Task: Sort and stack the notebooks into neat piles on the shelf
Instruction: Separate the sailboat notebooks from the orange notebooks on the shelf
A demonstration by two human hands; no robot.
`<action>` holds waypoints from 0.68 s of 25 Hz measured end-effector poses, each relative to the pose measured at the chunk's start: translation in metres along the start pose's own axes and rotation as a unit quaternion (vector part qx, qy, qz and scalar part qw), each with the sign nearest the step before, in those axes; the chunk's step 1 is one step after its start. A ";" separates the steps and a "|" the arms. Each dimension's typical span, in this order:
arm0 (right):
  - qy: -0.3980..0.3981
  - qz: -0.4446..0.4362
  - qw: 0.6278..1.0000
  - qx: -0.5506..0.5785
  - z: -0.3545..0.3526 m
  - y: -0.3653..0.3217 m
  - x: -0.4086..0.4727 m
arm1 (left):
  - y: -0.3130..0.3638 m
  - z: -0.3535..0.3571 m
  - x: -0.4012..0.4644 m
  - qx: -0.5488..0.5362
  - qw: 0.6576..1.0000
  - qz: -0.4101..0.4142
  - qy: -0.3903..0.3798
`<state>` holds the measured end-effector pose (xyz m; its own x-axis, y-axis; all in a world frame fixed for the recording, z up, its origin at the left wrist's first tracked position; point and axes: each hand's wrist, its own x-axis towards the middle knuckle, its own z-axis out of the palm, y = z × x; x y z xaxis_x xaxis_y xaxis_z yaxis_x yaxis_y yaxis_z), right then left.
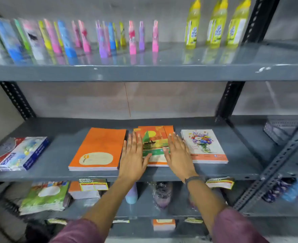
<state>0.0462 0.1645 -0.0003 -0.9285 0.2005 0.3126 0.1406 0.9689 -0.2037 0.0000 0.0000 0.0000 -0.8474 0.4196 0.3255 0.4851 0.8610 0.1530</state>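
Note:
On the grey middle shelf (57,153) lie three notebook piles. An orange pile (99,148) is at the left. A pile with a sailboat cover (153,139) is in the middle, its top books slightly fanned at the back. A flower-cover pile (204,144) is at the right. My left hand (133,155) lies flat along the sailboat pile's left edge, fingers straight. My right hand (178,153) lies flat along its right edge, and its thumb touches the cover. Neither hand grips a book.
A blue and red paper ream (20,153) lies at the shelf's left end. Colourful spray cans (102,37) and yellow bottles (218,23) stand on the shelf above. The shelf below holds green notebooks (44,197), price tags and wrapped goods. A black upright (230,100) borders the right.

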 end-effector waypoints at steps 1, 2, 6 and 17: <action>-0.050 0.026 0.998 0.035 0.009 -0.001 0.012 | -0.004 0.014 0.009 -0.033 0.996 -0.051 -0.065; -0.088 0.043 0.993 0.068 0.015 -0.004 0.023 | -0.007 0.022 0.019 -0.064 0.988 -0.088 -0.108; -0.079 0.138 0.976 0.148 0.029 -0.014 0.058 | -0.017 0.040 0.051 -0.196 0.952 -0.200 -0.123; -0.127 0.415 0.820 0.373 0.036 -0.001 0.107 | -0.017 0.043 0.061 -0.279 0.917 -0.281 -0.038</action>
<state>-0.0654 0.1798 -0.0004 -0.6743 0.6171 -0.4057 0.5995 0.1366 -0.7887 -0.0689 0.0235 -0.0231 -0.9999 -0.0083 -0.0144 -0.0162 0.6748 0.7378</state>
